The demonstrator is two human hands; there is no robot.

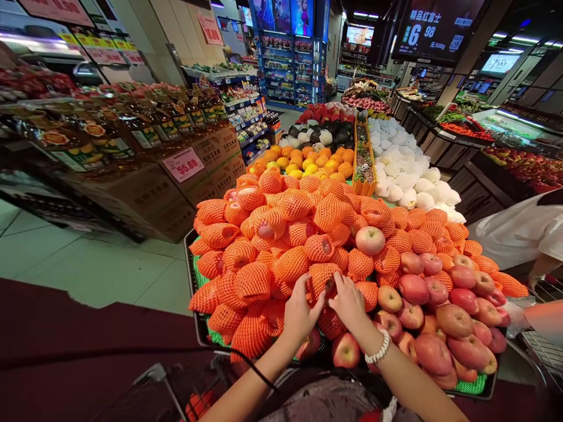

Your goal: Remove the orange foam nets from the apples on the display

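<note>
Bare left hand (pixel 301 312) and right hand (pixel 350 302) pinch a round fruit in orange foam netting (pixel 322 278) between their fingertips.
It sits toward the front of a heap of orange-netted fruit (pixel 290 264); a black hanging screen (pixel 435 32) reads "精品红富士 6.98 元/500g", a pink paper price card (pixel 183 164) "55.80", brown cardboard cartons (pixel 219 150) "压榨玉米油".
</note>
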